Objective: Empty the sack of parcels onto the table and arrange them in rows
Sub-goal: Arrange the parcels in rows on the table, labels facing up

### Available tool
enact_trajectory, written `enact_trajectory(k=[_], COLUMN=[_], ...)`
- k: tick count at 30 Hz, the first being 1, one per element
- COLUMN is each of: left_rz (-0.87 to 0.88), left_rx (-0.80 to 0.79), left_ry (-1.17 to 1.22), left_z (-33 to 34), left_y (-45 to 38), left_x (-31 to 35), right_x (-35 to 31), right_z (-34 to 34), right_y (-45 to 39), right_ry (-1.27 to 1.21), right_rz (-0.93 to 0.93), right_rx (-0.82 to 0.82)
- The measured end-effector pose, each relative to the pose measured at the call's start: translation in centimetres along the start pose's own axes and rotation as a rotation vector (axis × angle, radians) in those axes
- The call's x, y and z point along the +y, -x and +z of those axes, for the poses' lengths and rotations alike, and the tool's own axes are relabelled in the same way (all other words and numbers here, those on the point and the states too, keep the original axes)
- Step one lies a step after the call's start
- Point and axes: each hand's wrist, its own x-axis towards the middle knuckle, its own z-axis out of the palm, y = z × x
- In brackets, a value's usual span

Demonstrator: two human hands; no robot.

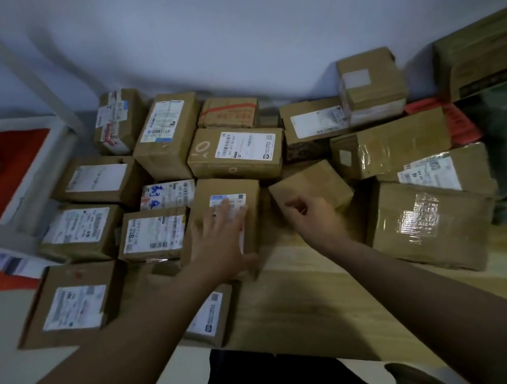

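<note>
Two hands: left hand (224, 237) flat on a labelled cardboard box (226, 214), right hand (309, 213) seemingly curled empty.

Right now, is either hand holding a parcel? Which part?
Neither plainly grips. Left hand lies flat, fingers spread, on the labelled box top. Right hand, fingers curled, is at the plain box near edge; hold unclear.

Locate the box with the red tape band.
Head view, back row left of centre: the box with red tape band sits against the wall, behind the box marked "0".
</note>
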Motion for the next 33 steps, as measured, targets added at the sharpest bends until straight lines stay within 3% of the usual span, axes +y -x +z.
enact_trajectory(k=[3, 7, 9, 13, 15, 17, 19, 22, 25, 28, 30, 33], left_rz=[-0.057, -0.070, -0.053, -0.009, 0.025, 0.044, -0.008, -0.106, -0.106, -0.153, -0.151, -0.116], left_rx=[-0.016, 0.023, 0.076, 0.164, 0.249, 0.325, 0.288, 0.110, -0.124, -0.437, -0.518, -0.549], left_ry=[-0.012, 0.108, 0.151, 0.217, 0.320, 0.480, 0.715, 1.068, 1.376, 1.763, 1.761, 1.722], left_z=[-0.8, -1.0, -1.0, -1.1, -1.5, -2.3, -3.7, -6.0, -7.9, -8.5, -8.1, -7.7], left_y=[0.6, 1.5, 1.8, 1.5, 1.0, 0.6, 0.1, -0.6, -0.9, -0.7, -0.6, 0.1], left_x=[-0.7, -0.1, 0.6, 0.9, 0.5, 0.4, 1.1, 3.2, 4.9, 5.6, 6.0, 7.4], right_x=[0.9, -0.3, -0.6, -0.2, 0.2, -0.2, -1.3, -2.5, -1.8, -0.1, 0.4, 0.6], right_z=[-0.9, -2.3, -2.2, -2.0, -2.3, -3.4, -5.5, -8.5, -9.9, -10.3, -10.6, -10.7], right_y=[-1.1, -3.4, -4.3, -4.7, -4.5, -4.4, -4.4, -4.2, -4.0, -3.9, -3.5, -2.7], right_ry=[0.293, 0.734, 0.873, 1.080, 1.046, 0.852, 0.474, -0.218, -0.740, -1.064, -1.213, -1.247], right_rz=[-0.132, -0.291, -0.365, -0.534, -0.606, -0.564, -0.405, -0.110, 0.047, 0.057, 0.073, 0.103], right_rx=[0.024, -0.318, -0.403, -0.355, -0.283, -0.223, -0.167, -0.244, -0.360, -0.462, -0.497, -0.541])
